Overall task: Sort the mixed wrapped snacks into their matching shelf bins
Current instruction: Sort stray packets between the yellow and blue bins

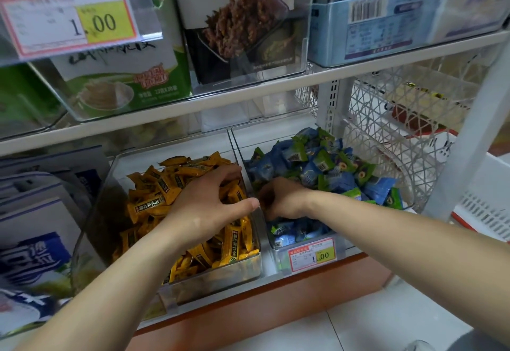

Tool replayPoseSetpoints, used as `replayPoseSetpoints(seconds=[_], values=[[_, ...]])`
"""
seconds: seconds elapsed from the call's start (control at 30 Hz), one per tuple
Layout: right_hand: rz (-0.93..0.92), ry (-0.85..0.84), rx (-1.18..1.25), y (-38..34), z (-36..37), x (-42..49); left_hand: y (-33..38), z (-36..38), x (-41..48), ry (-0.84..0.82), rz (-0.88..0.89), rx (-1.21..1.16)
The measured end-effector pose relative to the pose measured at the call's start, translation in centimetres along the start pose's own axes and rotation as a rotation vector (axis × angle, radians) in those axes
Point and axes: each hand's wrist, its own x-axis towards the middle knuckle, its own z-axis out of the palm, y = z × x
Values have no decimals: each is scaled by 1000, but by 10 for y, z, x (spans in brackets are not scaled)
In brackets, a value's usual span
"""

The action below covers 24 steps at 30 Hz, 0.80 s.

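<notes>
Closest to the camera, both bare forearms reach forward and down into the bottom shelf, so this looks like mid-sort to me. The left hand [209, 198] is arched palm-down over the yellow foil-wrapped snack bars [154, 185] in the left clear plastic bin [215, 270]. Its fingers are bent like a claw into the pile near the divider, thumb stretched toward it. That grip is half-closed, but I can't tell if it's actually pinched a bar. Just across the divider, the right hand [284, 198] sits knuckles-up in the second clear plastic bin [276, 263], fingers tucked under into the blue and green wrapped snacks [325, 168]. That grip is hidden, so no idea what it holds, if anything. My guess is each hand is fishing for strays that belong next door, hence both working right at the shared wall. A red-and-yellow price tag [313, 254] sits on that bin's front. Further back there's a white wire basket [386, 129] on the right and a green cardboard box [124, 74] on the shelf above.
</notes>
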Motion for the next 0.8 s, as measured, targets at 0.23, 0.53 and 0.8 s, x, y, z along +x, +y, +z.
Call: replayPoseSetpoints(seconds=[0.23, 0.53, 0.8], values=[[-103, 178, 73, -8, -14, -16, -3, -3, 0, -37, 9, -6], [-326, 232, 849, -26, -49, -65, 40, -7, -6, 262, 258, -11], [-262, 379, 454, -29, -50, -73, 9, -36, -4, 408, 80, -41]])
